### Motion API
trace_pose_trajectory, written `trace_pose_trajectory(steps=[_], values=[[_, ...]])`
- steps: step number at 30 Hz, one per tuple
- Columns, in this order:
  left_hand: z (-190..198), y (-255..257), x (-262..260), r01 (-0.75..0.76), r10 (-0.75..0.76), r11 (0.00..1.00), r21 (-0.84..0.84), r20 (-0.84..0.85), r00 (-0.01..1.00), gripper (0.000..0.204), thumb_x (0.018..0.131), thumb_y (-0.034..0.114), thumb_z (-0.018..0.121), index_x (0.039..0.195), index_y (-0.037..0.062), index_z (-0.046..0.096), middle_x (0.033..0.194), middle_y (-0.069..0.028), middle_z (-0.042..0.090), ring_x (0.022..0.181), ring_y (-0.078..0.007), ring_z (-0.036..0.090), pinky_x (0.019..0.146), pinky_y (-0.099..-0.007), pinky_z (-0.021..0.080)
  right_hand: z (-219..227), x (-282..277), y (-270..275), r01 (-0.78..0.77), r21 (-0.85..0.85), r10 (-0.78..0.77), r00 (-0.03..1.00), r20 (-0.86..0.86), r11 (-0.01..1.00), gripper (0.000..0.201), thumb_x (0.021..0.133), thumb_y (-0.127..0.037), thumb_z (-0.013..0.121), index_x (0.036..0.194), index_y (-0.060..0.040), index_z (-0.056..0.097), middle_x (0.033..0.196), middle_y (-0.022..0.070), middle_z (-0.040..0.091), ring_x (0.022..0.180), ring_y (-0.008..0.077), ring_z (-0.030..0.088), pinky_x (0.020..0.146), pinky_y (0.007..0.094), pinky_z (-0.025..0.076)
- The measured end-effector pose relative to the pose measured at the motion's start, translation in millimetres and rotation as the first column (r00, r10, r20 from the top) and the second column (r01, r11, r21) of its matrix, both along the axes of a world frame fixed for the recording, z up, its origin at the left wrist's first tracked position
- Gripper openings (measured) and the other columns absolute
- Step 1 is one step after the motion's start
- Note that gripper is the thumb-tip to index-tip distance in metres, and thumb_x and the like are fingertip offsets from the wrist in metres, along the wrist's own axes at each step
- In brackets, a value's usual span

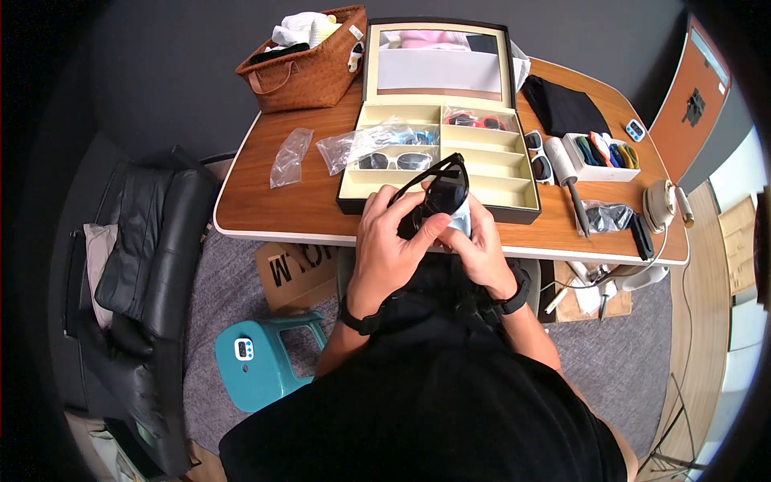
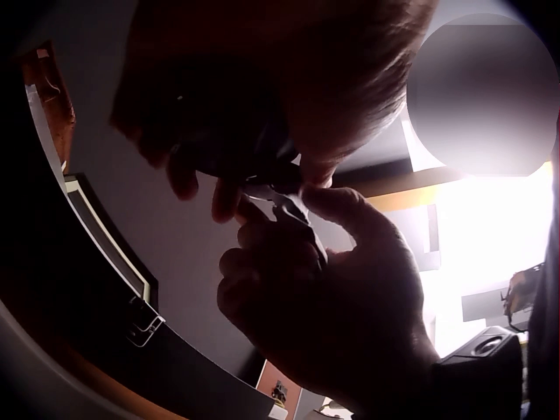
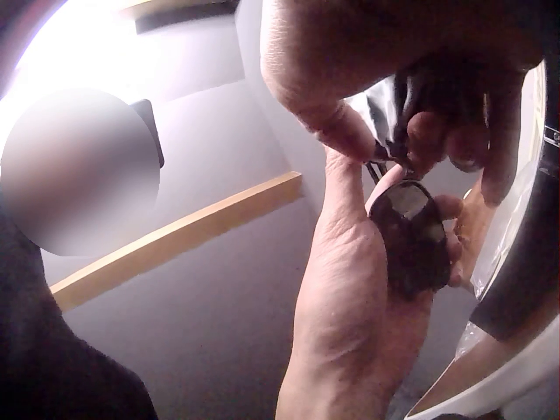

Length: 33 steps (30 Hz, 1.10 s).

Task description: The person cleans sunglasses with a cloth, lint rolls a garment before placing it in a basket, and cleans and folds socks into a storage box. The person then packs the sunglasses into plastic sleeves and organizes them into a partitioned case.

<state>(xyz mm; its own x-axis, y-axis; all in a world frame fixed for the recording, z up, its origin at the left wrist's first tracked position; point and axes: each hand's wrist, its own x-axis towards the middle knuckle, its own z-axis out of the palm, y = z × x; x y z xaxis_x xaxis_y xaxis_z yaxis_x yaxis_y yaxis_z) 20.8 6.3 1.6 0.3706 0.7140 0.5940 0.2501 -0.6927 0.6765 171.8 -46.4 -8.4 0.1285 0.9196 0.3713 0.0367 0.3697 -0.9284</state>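
Observation:
Black sunglasses (image 1: pixel 448 193) are held above the front edge of the open display case (image 1: pixel 530 210), temples pointing up. My left hand (image 1: pixel 387 251) grips their frame, its thumb against the lower part. The right hand (image 1: pixel 482 247) pinches a pale blue cloth (image 1: pixel 461 220) against the glasses. In the right wrist view, a dark lens (image 3: pixel 409 238) lies against the fingers of the left hand (image 3: pixel 346 289), and the right hand (image 3: pixel 394 52) bends over from above. The left wrist view is dark; both hands meet there, details hard to see.
White-framed sunglasses (image 1: pixel 397 161), red glasses (image 1: pixel 482 121) and plastic sleeves (image 1: pixel 353 149) lie in or over the case. A brown basket (image 1: pixel 309 80) stands behind left. To the right are a lint roller (image 1: pixel 560 161), a white box (image 1: pixel 602 169) and bagged glasses (image 1: pixel 608 217).

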Motion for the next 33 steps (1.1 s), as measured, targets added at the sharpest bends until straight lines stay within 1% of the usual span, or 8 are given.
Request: trace_pose_trajectory(steps=[3, 6, 12, 20, 26, 29, 32, 33], values=[[0.4, 0.0, 0.0, 0.023, -0.021, 0.998, -0.054, 0.040, 0.999, 0.038, 0.086, 0.032, 0.072, 0.102, -0.0015, 0.067, 0.090, -0.0157, 0.059, 0.086, -0.0344, 0.057, 0.076, -0.0395, 0.045, 1.2, 2.8, -3.5, -0.175, -0.058, 0.165, 0.976, -0.142, 0.983, 0.038, 0.090, -0.019, 0.063, 0.121, 0.0006, 0.055, 0.083, 0.0013, 0.060, 0.072, 0.0073, 0.050, 0.065, 0.0238, 0.043], [2.6, -0.6, 0.1, 0.082, -0.076, 0.991, -0.106, 0.060, 0.995, 0.037, 0.087, 0.031, 0.071, 0.102, -0.0025, 0.067, 0.089, -0.0168, 0.060, 0.084, -0.0350, 0.058, 0.075, -0.0394, 0.046, -3.6, -0.5, 2.0, -0.082, -0.012, 0.080, 0.992, -0.097, 0.997, 0.037, 0.098, -0.029, 0.055, 0.124, -0.0025, 0.055, 0.080, -0.0004, 0.057, 0.066, 0.0076, 0.049, 0.057, 0.0241, 0.041], [1.7, 0.3, 1.0, 0.066, -0.066, 0.994, -0.090, 0.004, 0.998, 0.036, 0.087, 0.029, 0.071, 0.103, -0.0029, 0.068, 0.090, -0.0181, 0.062, 0.085, -0.0354, 0.059, 0.074, -0.0398, 0.047, 0.1, -0.1, 1.6, -0.026, -0.135, 0.008, 0.991, -0.136, 0.990, 0.032, 0.097, -0.022, 0.052, 0.120, -0.0021, 0.059, 0.078, 0.0008, 0.060, 0.062, 0.0088, 0.049, 0.055, 0.0253, 0.042], [2.9, -5.1, 2.2, -0.017, 0.041, 0.993, 0.114, -0.206, 0.978, 0.041, 0.079, 0.028, 0.075, 0.108, -0.0010, 0.068, 0.095, -0.0164, 0.058, 0.092, -0.0345, 0.058, 0.078, -0.0432, 0.049, -3.5, -0.5, 8.3, 0.159, -0.133, -0.158, 0.987, 0.019, 0.978, 0.023, 0.093, -0.016, 0.056, 0.103, 0.0028, 0.066, 0.078, 0.0038, 0.066, 0.069, 0.0076, 0.057, 0.061, 0.0255, 0.047], [3.4, -6.0, 1.9, 0.037, -0.024, 0.998, 0.045, -0.252, 0.967, 0.041, 0.079, 0.021, 0.076, 0.111, -0.0029, 0.066, 0.099, -0.0182, 0.059, 0.093, -0.0357, 0.059, 0.081, -0.0411, 0.049, -7.2, 2.6, 10.9, 0.282, -0.176, -0.278, 0.959, 0.051, 0.943, 0.021, 0.094, -0.018, 0.061, 0.096, 0.0021, 0.068, 0.073, 0.0027, 0.066, 0.069, 0.0083, 0.057, 0.064, 0.0265, 0.047], [0.6, -2.7, 3.1, 0.056, -0.045, 0.997, 0.049, -0.192, 0.980, 0.038, 0.080, 0.021, 0.074, 0.110, -0.0018, 0.067, 0.096, -0.0172, 0.059, 0.091, -0.0353, 0.060, 0.078, -0.0414, 0.049, -9.5, 4.1, 11.5, 0.224, -0.073, -0.221, 0.974, 0.043, 0.972, 0.029, 0.098, -0.024, 0.056, 0.099, 0.0026, 0.067, 0.077, 0.0037, 0.066, 0.069, 0.0094, 0.057, 0.062, 0.0266, 0.047], [0.9, -2.2, 2.7, 0.080, -0.078, 0.997, 0.008, -0.123, 0.989, 0.033, 0.083, 0.021, 0.071, 0.107, -0.0014, 0.067, 0.093, -0.0167, 0.059, 0.089, -0.0351, 0.060, 0.076, -0.0415, 0.049, -15.7, 4.5, 7.0, 0.105, -0.051, -0.109, 0.990, -0.087, 0.993, 0.052, 0.104, -0.040, 0.032, 0.108, 0.0025, 0.063, 0.090, 0.0068, 0.066, 0.080, 0.0130, 0.059, 0.067, 0.0266, 0.048], [1.1, -2.2, 2.4, 0.104, -0.107, 0.994, -0.043, -0.096, 0.990, 0.031, 0.084, 0.019, 0.070, 0.106, -0.0021, 0.067, 0.093, -0.0171, 0.060, 0.088, -0.0355, 0.060, 0.076, -0.0410, 0.048, -21.2, 6.1, 7.6, 0.105, -0.051, -0.110, 0.990, -0.087, 0.993, 0.052, 0.104, -0.040, 0.032, 0.108, 0.0025, 0.063, 0.090, 0.0068, 0.066, 0.080, 0.0130, 0.059, 0.067, 0.0266, 0.048]])
